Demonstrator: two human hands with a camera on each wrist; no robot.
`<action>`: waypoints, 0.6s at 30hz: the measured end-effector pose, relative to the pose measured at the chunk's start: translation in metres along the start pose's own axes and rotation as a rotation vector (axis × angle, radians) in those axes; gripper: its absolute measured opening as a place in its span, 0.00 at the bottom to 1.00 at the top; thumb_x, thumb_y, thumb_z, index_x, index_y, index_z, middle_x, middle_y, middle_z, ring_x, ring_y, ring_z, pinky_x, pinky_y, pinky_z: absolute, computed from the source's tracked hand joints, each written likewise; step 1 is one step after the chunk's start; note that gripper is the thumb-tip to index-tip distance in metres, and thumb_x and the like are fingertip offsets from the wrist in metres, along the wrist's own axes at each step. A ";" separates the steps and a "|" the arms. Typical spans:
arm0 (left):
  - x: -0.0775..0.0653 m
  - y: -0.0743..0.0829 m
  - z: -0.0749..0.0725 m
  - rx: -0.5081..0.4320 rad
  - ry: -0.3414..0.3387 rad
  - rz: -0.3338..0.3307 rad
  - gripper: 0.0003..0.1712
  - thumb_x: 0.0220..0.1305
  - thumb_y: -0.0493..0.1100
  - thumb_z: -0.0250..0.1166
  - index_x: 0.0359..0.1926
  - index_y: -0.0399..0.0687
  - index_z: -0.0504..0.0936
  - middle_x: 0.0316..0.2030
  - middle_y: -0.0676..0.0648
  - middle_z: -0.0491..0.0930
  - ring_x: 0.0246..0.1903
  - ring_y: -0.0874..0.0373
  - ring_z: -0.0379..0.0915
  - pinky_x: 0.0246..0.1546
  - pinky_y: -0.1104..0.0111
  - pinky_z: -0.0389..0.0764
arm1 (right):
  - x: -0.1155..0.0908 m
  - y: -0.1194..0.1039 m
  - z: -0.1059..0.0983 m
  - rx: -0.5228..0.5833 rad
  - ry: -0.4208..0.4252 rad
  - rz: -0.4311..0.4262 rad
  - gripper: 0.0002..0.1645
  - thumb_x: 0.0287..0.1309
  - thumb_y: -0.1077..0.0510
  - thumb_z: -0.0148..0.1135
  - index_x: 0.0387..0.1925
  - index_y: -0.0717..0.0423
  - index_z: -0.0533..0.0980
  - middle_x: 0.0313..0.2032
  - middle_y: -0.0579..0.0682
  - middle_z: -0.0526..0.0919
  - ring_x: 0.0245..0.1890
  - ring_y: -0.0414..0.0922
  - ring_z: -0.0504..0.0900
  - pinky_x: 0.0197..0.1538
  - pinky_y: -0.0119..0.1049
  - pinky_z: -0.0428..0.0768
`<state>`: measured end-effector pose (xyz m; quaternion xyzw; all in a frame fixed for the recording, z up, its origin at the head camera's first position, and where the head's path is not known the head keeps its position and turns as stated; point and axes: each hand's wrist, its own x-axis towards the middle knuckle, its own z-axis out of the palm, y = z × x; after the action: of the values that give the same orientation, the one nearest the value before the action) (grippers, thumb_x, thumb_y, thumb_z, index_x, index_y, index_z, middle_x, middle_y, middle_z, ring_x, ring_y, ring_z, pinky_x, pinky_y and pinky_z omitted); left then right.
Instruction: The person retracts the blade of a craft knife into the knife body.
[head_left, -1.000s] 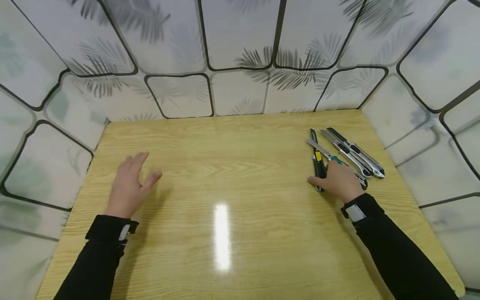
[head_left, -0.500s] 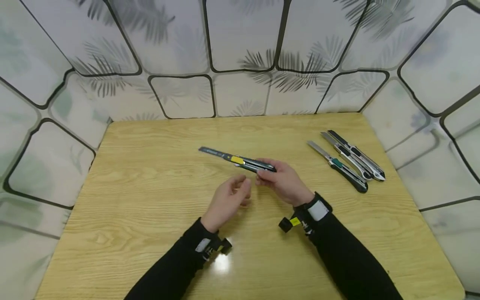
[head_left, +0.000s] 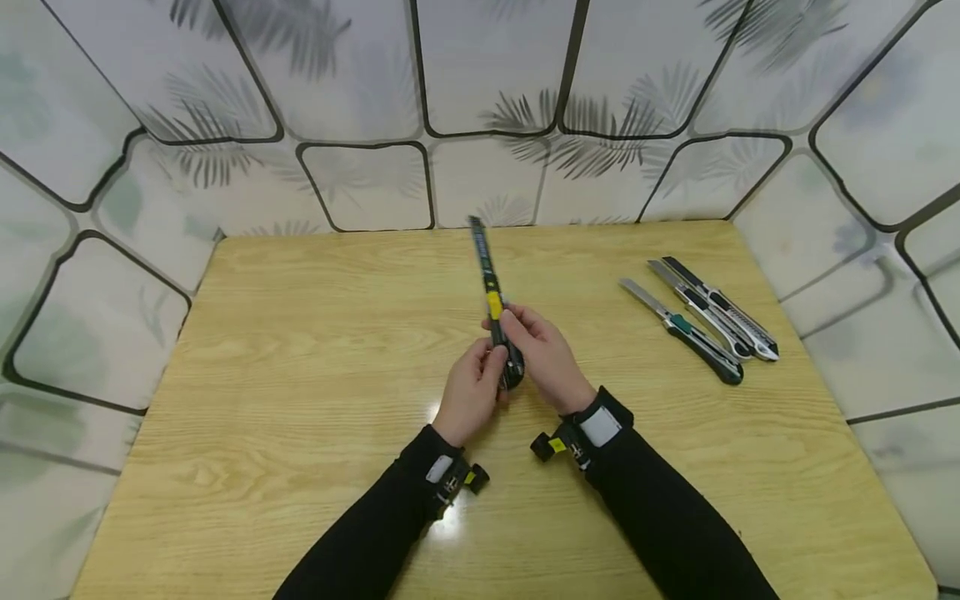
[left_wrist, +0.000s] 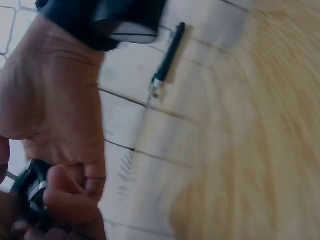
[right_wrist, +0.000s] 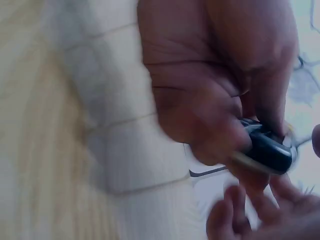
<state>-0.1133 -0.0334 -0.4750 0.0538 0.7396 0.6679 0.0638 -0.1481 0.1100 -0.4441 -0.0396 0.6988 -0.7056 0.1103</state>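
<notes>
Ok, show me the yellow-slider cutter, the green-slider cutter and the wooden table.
Yellow-slider cutter [head_left: 494,306]: head view, on its yellow slider.
Green-slider cutter [head_left: 680,328]: head view, on its green slider.
Wooden table [head_left: 322,358]: head view, on its bare top.

Left hand, right hand grip yellow-marked cutter; three cutters lie right.

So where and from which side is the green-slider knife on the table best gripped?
I'd probably grip the dark handle behind the green slider, from above and the left, where the right hand is. The knife lies flat, silver blade pointing away and left, thicker handle toward the near right; two other knives lie close along its right side.
</notes>
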 end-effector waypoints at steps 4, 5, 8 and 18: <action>-0.002 -0.004 0.004 0.097 -0.132 0.001 0.18 0.82 0.51 0.53 0.55 0.42 0.79 0.29 0.46 0.82 0.23 0.59 0.71 0.25 0.70 0.70 | 0.005 -0.001 -0.005 0.111 0.006 0.026 0.34 0.77 0.37 0.50 0.65 0.60 0.74 0.50 0.57 0.85 0.56 0.52 0.80 0.61 0.43 0.76; -0.003 -0.004 0.005 0.077 -0.172 -0.016 0.18 0.82 0.50 0.53 0.55 0.40 0.79 0.30 0.44 0.83 0.23 0.58 0.70 0.25 0.70 0.69 | 0.005 -0.001 -0.006 0.144 0.026 0.031 0.36 0.76 0.35 0.49 0.63 0.62 0.74 0.48 0.56 0.85 0.54 0.52 0.80 0.61 0.43 0.75; -0.004 -0.004 0.005 0.026 -0.285 -0.052 0.20 0.82 0.49 0.52 0.49 0.36 0.79 0.35 0.38 0.86 0.22 0.58 0.70 0.23 0.72 0.69 | 0.005 -0.002 -0.010 0.218 0.068 0.048 0.41 0.74 0.30 0.46 0.59 0.62 0.75 0.43 0.54 0.85 0.51 0.53 0.80 0.60 0.43 0.73; -0.007 -0.001 0.013 0.050 -0.321 -0.011 0.17 0.83 0.47 0.51 0.39 0.40 0.75 0.24 0.49 0.74 0.20 0.59 0.67 0.23 0.70 0.69 | 0.009 -0.006 -0.014 0.135 0.048 0.050 0.34 0.78 0.35 0.48 0.52 0.63 0.78 0.39 0.55 0.86 0.47 0.54 0.82 0.53 0.42 0.74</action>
<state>-0.1041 -0.0222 -0.4776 0.1574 0.7364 0.6319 0.1833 -0.1602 0.1223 -0.4390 0.0024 0.6527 -0.7490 0.1134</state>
